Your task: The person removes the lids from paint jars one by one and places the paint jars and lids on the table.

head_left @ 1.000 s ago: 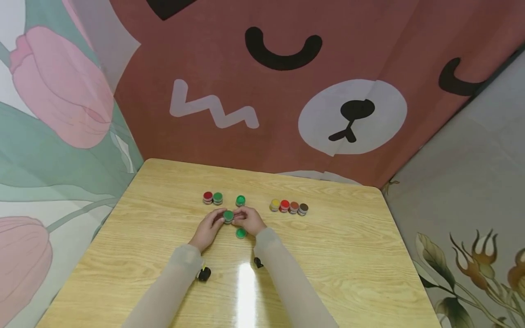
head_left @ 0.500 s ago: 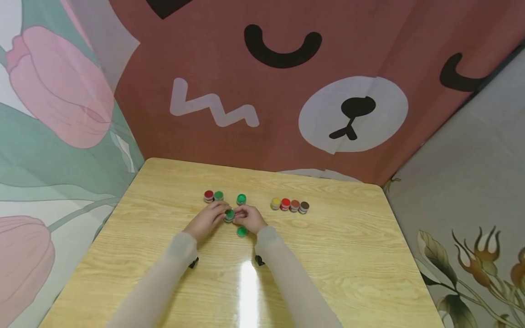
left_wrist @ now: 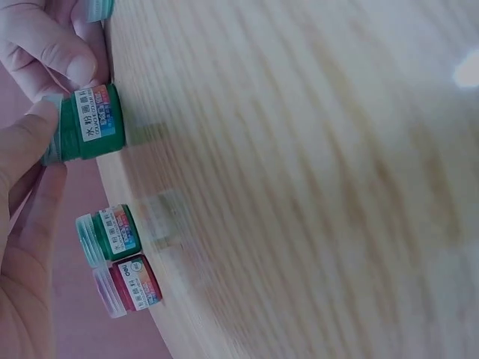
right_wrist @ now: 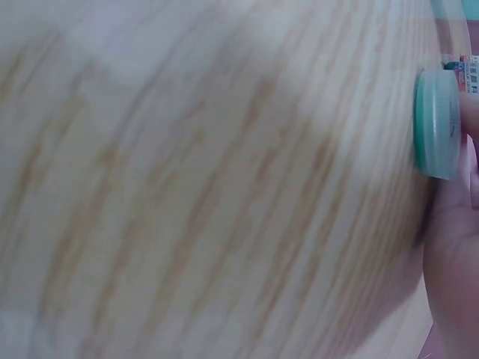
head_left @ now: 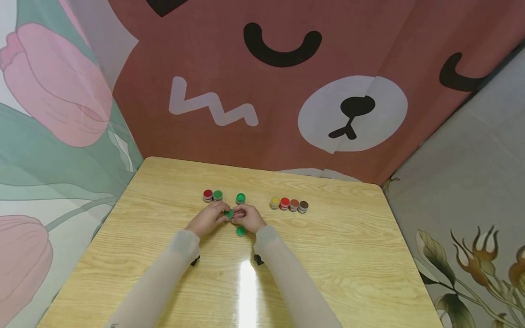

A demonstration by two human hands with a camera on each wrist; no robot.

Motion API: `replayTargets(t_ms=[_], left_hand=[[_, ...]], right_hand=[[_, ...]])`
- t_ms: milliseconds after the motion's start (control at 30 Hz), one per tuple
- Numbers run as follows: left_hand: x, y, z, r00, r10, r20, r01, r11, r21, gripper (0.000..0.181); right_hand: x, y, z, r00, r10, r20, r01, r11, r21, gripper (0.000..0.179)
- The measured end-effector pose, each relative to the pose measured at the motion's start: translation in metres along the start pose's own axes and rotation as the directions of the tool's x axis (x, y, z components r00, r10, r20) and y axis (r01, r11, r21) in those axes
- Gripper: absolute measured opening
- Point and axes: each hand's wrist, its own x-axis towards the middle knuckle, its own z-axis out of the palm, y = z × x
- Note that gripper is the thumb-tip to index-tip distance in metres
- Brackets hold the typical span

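A green gouache paint jar (left_wrist: 93,123) with a clear-rimmed lid is between the two hands. My left hand (head_left: 208,217) pinches its lid (left_wrist: 52,131) between thumb and fingers. My right hand (head_left: 250,218) holds the jar from the other side, thumb tip against it. A loose green-and-clear lid (head_left: 241,231) lies on the table just in front of the right hand, and shows large in the right wrist view. Behind the hands stands another green jar (head_left: 240,198), seemingly uncovered. Left of it, a green jar (left_wrist: 116,233) and a dark red jar (left_wrist: 135,284) stand side by side.
To the right is a row of jars: yellow (head_left: 275,203), red (head_left: 285,203), orange-brown (head_left: 294,205) and dark brown (head_left: 303,207). They stand on a wooden table (head_left: 348,259) with a printed curtain (head_left: 205,146) behind its far edge.
My left hand has turned over from the jar's side onto its lid, the wrist rolling and the fingers moving up over the top. The right hand stays nearly in place.
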Motion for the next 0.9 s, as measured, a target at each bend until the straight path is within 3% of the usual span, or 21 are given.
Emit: replayTargets(t_ms=[333, 500, 667, 900], left_hand=[[0.000, -0.001, 0.002, 1.000, -0.002, -0.028, 0.000, 0.996, -0.088, 0.019], [-0.001, -0.005, 0.006, 0.998, -0.050, -0.044, 0.043, 0.986, -0.158, 0.018], [-0.002, -0.007, 0.010, 0.990, -0.123, -0.070, 0.099, 0.955, -0.280, 0.022], [-0.006, -0.008, 0.015, 0.974, -0.197, -0.110, 0.127, 0.882, -0.453, 0.034]], right_hand=[[-0.002, -0.004, 0.000, 1.000, 0.007, -0.007, -0.007, 1.000, 0.000, 0.028], [-0.003, -0.004, 0.001, 1.000, 0.007, -0.011, -0.007, 1.000, -0.005, 0.027], [-0.003, -0.004, 0.001, 1.000, 0.003, -0.010, -0.003, 1.000, -0.008, 0.027], [-0.003, -0.006, 0.002, 1.000, 0.017, -0.018, -0.018, 1.000, -0.012, 0.029]])
